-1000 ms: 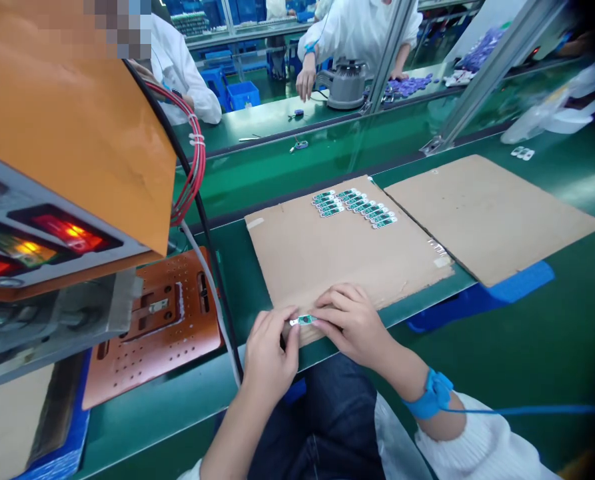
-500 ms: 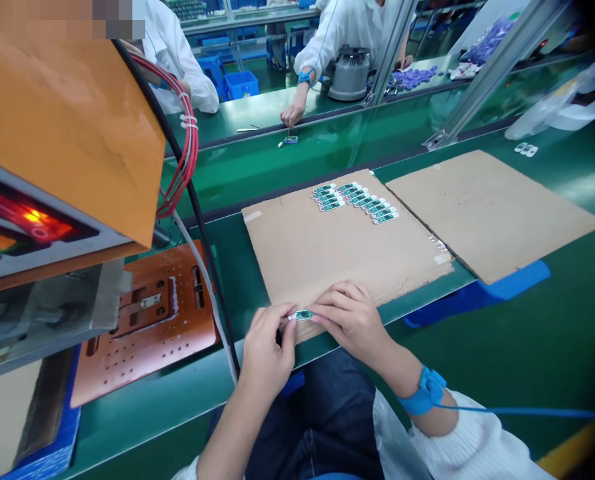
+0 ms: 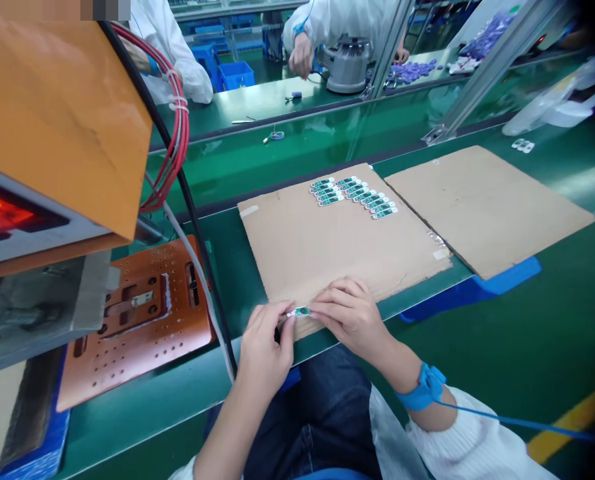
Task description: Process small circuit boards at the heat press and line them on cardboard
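At the lower centre of the frame, the left hand [image 3: 266,340] and the right hand [image 3: 352,319] hold a small green board [image 3: 302,311] between them, with the fingers of both closed on its ends. It is over the near edge of a cardboard sheet [image 3: 322,233], which lies on the green desk [image 3: 227,257].
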The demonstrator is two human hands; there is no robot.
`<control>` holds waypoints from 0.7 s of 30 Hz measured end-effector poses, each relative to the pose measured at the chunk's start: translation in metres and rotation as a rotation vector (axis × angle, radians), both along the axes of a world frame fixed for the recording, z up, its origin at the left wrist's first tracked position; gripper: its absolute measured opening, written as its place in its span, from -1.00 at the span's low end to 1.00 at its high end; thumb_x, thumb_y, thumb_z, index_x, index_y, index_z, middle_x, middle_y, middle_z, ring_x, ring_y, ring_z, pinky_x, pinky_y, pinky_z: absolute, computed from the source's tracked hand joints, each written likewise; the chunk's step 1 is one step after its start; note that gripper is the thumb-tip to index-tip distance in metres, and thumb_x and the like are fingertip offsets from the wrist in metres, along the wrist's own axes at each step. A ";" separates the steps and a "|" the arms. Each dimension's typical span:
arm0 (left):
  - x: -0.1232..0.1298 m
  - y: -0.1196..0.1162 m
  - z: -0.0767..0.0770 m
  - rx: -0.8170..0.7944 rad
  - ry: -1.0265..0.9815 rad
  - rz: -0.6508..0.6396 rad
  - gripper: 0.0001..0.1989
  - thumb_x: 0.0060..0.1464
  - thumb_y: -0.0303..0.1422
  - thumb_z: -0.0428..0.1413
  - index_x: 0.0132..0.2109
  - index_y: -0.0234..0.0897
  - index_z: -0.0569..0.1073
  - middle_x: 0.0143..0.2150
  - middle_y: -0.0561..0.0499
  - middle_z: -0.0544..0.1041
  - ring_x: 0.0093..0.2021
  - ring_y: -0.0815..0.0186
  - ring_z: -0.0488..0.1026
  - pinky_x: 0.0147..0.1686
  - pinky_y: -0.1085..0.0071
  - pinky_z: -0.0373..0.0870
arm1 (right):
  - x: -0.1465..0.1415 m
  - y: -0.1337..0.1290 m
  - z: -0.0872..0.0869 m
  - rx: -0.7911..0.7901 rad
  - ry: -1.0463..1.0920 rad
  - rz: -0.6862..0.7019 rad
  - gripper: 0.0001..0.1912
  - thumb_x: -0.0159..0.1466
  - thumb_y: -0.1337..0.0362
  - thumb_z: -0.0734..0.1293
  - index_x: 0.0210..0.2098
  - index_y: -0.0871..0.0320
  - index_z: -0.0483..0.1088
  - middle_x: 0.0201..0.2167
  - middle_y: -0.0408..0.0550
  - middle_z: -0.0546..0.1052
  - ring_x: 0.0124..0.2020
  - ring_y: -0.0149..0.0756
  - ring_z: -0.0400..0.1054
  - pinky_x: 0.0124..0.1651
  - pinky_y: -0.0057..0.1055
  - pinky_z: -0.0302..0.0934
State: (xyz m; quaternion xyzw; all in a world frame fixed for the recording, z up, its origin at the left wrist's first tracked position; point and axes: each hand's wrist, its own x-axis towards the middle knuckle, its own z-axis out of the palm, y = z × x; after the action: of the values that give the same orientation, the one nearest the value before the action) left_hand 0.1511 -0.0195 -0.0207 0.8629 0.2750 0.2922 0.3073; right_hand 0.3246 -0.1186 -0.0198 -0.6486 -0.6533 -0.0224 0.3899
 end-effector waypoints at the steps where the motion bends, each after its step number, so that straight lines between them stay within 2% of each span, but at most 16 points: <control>1: 0.000 0.000 0.000 0.002 -0.001 -0.002 -0.84 0.23 -0.48 0.10 -0.05 -0.24 0.46 -0.23 -0.02 0.58 -0.23 0.28 0.48 -0.23 0.35 0.49 | 0.000 0.000 0.000 0.009 0.006 0.003 -0.94 0.35 0.32 0.39 -0.22 0.06 0.54 -0.29 -0.15 0.64 -0.23 -0.25 0.34 -0.08 -0.20 0.17; 6: 0.000 0.000 0.001 0.019 -0.006 -0.002 -0.83 0.23 -0.48 0.10 -0.04 -0.24 0.46 -0.23 -0.01 0.58 -0.25 0.29 0.47 -0.23 0.35 0.48 | 0.001 -0.003 -0.002 0.066 0.056 -0.003 -0.92 0.34 0.35 0.39 -0.23 0.06 0.54 -0.29 -0.13 0.64 -0.24 -0.25 0.37 -0.12 -0.20 0.21; 12: 0.001 -0.002 0.004 0.084 -0.016 -0.034 -0.82 0.23 -0.50 0.08 -0.04 -0.23 0.45 -0.21 -0.02 0.58 -0.23 0.26 0.49 -0.19 0.31 0.47 | 0.000 -0.005 -0.006 0.109 0.153 -0.200 -0.87 0.37 0.40 0.33 -0.15 0.10 0.51 -0.31 -0.06 0.61 -0.25 -0.23 0.42 -0.16 -0.21 0.26; 21: 0.001 -0.002 0.003 0.201 0.015 -0.017 -0.80 0.20 -0.50 0.14 -0.04 -0.21 0.46 -0.16 -0.03 0.58 -0.15 0.21 0.47 -0.11 0.25 0.43 | -0.003 -0.002 -0.004 0.093 0.132 -0.298 -0.87 0.40 0.39 0.23 -0.21 0.10 0.41 -0.35 -0.05 0.57 -0.31 -0.22 0.40 -0.18 -0.22 0.23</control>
State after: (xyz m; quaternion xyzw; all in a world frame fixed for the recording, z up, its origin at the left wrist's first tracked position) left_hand 0.1519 -0.0210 -0.0176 0.8939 0.2394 0.3091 0.2195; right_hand 0.3212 -0.1210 -0.0242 -0.7198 -0.5210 -0.0677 0.4538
